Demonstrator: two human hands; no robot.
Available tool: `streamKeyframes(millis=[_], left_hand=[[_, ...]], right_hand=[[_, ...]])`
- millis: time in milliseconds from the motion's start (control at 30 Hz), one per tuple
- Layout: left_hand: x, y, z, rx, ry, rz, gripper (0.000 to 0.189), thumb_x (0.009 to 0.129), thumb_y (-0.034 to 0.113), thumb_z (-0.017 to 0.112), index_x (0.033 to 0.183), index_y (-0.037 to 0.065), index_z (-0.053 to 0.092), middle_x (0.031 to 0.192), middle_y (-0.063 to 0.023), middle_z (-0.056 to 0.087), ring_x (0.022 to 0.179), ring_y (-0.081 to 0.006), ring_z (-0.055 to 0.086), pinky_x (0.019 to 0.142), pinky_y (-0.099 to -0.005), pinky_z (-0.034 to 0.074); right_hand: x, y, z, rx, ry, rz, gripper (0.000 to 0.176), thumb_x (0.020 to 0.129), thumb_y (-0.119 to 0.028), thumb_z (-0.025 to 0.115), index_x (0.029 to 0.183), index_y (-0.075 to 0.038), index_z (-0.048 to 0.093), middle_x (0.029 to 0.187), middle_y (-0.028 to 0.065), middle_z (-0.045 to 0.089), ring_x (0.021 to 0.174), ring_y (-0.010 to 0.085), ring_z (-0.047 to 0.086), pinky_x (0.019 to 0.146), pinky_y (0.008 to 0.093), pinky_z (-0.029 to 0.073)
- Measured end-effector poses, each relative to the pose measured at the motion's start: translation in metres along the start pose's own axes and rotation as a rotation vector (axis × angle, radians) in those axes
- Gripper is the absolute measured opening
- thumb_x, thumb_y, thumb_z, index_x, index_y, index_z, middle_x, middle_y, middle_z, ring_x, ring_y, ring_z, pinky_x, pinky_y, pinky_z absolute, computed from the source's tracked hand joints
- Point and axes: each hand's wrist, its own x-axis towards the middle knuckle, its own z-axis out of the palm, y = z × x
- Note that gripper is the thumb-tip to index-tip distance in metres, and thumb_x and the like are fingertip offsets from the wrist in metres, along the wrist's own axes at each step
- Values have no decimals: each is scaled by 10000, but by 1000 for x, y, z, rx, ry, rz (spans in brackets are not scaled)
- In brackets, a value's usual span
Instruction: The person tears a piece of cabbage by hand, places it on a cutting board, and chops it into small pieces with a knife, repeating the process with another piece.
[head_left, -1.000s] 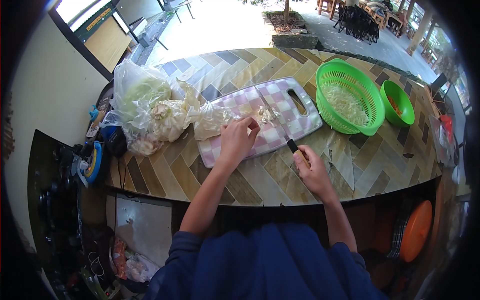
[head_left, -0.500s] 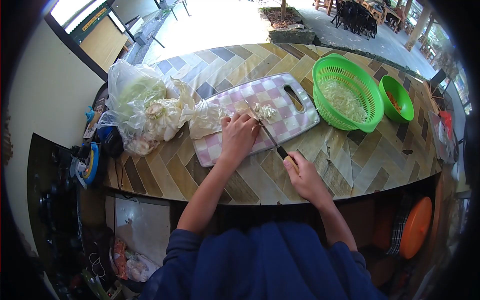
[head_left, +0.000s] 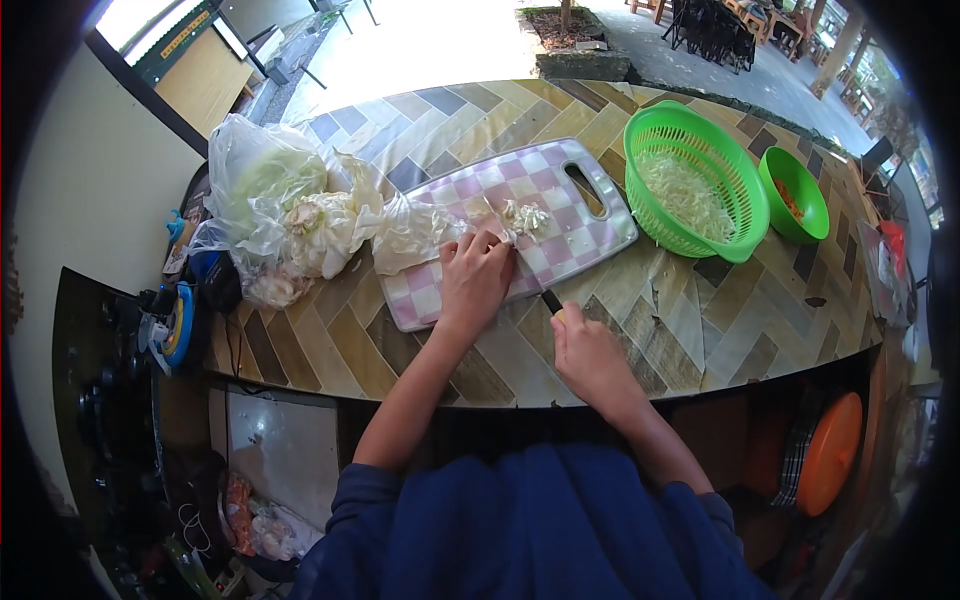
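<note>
On the checkered board (head_left: pixel 575 240), my left hand (head_left: pixel 478 275) pinned cabbage (head_left: pixel 522 216), right hand (head_left: pixel 585 350) clenched the knife (head_left: pixel 549 298); colander (head_left: pixel 745 215) part-filled with shreds, bagged cabbage (head_left: pixel 265 185) uncut.

You wear a dark navy-blue long-sleeved top (head_left: pixel 530 530) of soft, matte cloth, loose and creased across the chest. Its left sleeve (head_left: pixel 352 495) and right sleeve (head_left: pixel 722 512) sit bunched in folds near the elbows. Below them, your forearms, left hand (head_left: pixel 476 280) and right hand (head_left: pixel 585 350) are bare.
</note>
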Motion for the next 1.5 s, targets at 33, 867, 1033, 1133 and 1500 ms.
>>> streamKeyframes(millis=[33,867,1033,1133,1500], left_hand=[[-1,1,0,2,5,1,138,846,180,620,912,94,704,954,-20,643,931,-203,580,869,-375,358],[-7,-7,-4,6,7,78,217,879,199,570,1021,62,662,971,-23,625,963,-186,559,878,-387,326],[-8,-10,-6,-49,-10,77,216,879,192,566,1025,60,654,994,-29,638,962,-177,562,877,-384,326],[-13,-13,-6,-53,0,93,227,878,187,564,1046,63,653,1017,-28,648,968,-167,565,886,-383,321],[-19,-12,-9,-10,-38,83,303,861,191,566,1131,68,632,1172,-18,591,1057,-171,527,925,-391,297]], right_hand=[[4,-1,4,-29,6,-7,250,980,-228,422,977,21,446,730,284,613,725,466,613,632,541,474],[-9,-14,7,160,8,92,298,988,-253,405,935,35,457,689,279,598,724,473,599,635,547,451],[2,-26,21,27,35,106,289,985,-243,404,937,40,439,728,285,616,709,477,606,634,549,468],[18,-34,31,-14,60,133,303,985,-249,400,930,45,447,734,291,614,716,477,606,642,548,471],[11,-1,9,327,2,97,381,991,-306,409,835,29,498,634,252,547,614,451,524,579,469,408]])
